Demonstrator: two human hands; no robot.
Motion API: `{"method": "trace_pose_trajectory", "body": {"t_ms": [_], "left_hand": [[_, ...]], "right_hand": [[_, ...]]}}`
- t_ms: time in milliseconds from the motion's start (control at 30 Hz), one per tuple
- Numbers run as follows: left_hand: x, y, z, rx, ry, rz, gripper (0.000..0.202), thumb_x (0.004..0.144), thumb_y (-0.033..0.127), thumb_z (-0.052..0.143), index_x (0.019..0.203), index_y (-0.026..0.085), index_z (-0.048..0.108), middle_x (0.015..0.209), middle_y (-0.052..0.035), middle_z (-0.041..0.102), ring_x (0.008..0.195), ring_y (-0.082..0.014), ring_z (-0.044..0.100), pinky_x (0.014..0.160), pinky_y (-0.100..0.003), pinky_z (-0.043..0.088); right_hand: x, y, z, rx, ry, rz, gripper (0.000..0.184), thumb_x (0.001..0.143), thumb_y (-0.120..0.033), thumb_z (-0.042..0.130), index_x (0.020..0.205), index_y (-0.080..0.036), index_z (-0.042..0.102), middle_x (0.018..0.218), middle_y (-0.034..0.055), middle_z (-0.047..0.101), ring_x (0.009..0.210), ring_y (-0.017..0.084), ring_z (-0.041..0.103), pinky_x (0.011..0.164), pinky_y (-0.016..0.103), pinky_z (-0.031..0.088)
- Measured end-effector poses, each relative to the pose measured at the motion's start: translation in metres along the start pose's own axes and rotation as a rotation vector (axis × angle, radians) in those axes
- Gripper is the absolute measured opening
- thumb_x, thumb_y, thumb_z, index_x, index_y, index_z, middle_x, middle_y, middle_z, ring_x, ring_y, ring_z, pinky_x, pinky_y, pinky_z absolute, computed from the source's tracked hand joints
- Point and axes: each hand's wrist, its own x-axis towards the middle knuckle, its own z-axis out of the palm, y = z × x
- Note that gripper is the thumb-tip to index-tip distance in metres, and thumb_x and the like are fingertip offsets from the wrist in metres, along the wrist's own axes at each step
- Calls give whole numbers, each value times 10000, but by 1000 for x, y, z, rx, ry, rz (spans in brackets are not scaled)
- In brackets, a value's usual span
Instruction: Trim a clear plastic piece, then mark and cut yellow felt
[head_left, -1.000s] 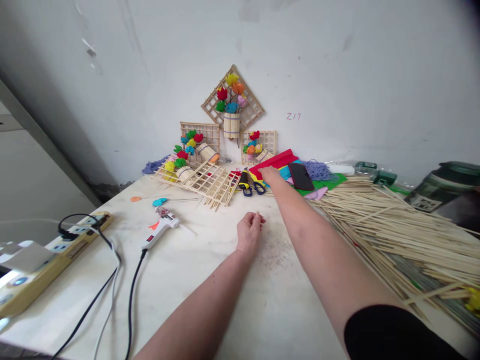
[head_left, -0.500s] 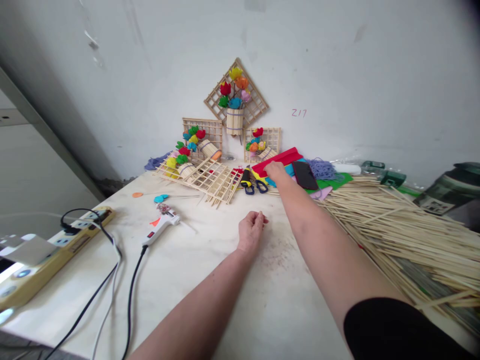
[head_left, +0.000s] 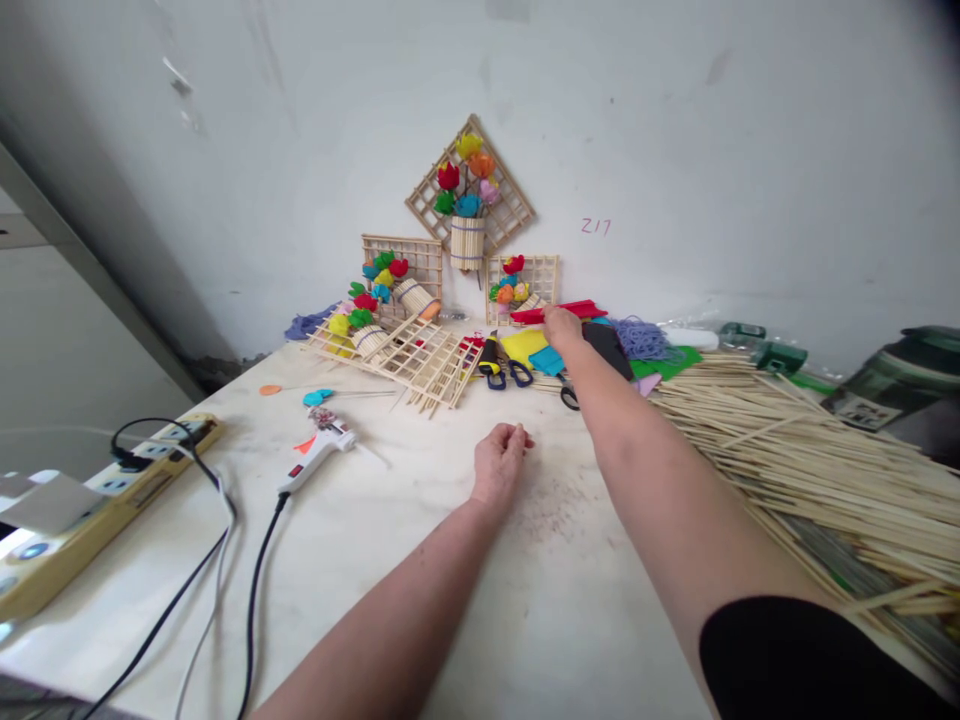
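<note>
My right hand (head_left: 564,328) reaches to the back of the table, its fingers closed on a folded red sheet (head_left: 574,311) of cloth or paper. Beneath it lie a yellow sheet (head_left: 526,348), a blue sheet (head_left: 547,361) and a black sheet (head_left: 609,349). My left hand (head_left: 501,463) rests on the table with its fingers curled together. A small dark red bit shows at its fingertips, too small to name. Near the sheets are dark blue-handled scissors (head_left: 508,377), a yellow-and-black cutter (head_left: 489,354) and a black handle loop (head_left: 570,399).
Wooden sticks (head_left: 810,420) cover the right side. At the left lie a glue gun (head_left: 319,457), its cord and a power strip (head_left: 142,490). Stick lattices with flowers (head_left: 405,360) stand and lie at the back. Purple yarn (head_left: 641,338) and a dark jar (head_left: 892,375) are farther right.
My right hand has drawn the red sheet up and slightly right, uncovering more of the yellow and blue sheets and a black handle loop. My left hand has stayed in place.
</note>
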Motion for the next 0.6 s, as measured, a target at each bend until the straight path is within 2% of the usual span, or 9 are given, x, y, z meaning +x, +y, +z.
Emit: {"method": "trace_pose_trajectory", "body": {"t_ms": [100, 133, 267, 333, 500, 600], "left_hand": [[1, -1, 0, 3, -2, 8, 282, 794, 401, 464, 674, 167, 566, 644, -37, 625, 541, -110, 487, 544, -228, 387], [1, -2, 0, 5, -1, 14, 282, 794, 401, 464, 671, 168, 566, 641, -37, 624, 538, -110, 485, 542, -229, 388], [2, -2, 0, -7, 1, 30, 279, 795, 398, 467, 671, 170, 568, 651, -38, 629, 549, -112, 500, 549, -227, 395], [1, -2, 0, -15, -1, 27, 278, 796, 397, 466, 675, 169, 569, 657, -37, 631, 554, -112, 505, 554, -226, 398], [1, -1, 0, 10, -6, 23, 292, 800, 404, 459, 674, 167, 573, 642, -33, 617, 540, -109, 489, 547, -226, 395], [1, 0, 0, 15, -9, 21, 284, 801, 392, 455, 672, 167, 574, 637, -32, 612, 542, -109, 484, 542, -222, 392]], "right_hand": [[-4, -4, -2, 47, 117, 138, 388, 852, -140, 335, 1197, -129, 512, 1105, 154, 624, 1002, 270, 583, 781, 341, 439], [-6, -6, -1, 61, 119, 137, 390, 842, -124, 340, 1185, -138, 525, 1100, 142, 630, 996, 260, 587, 778, 331, 438], [-15, -15, 7, 46, -52, 65, 396, 800, -123, 418, 1166, -165, 563, 1074, 127, 647, 975, 242, 596, 766, 308, 441], [-20, -16, 9, 19, -71, 54, 421, 773, -134, 460, 1177, -195, 563, 1093, 111, 640, 996, 240, 586, 784, 310, 438], [-30, -15, 5, -20, 110, 44, 437, 770, -158, 448, 1194, -184, 550, 1200, 111, 573, 1028, 237, 557, 839, 321, 418], [-35, -18, 2, -15, 127, 7, 328, 805, -252, 436, 1068, -184, 619, 1124, 106, 613, 975, 246, 573, 810, 326, 425]]}}
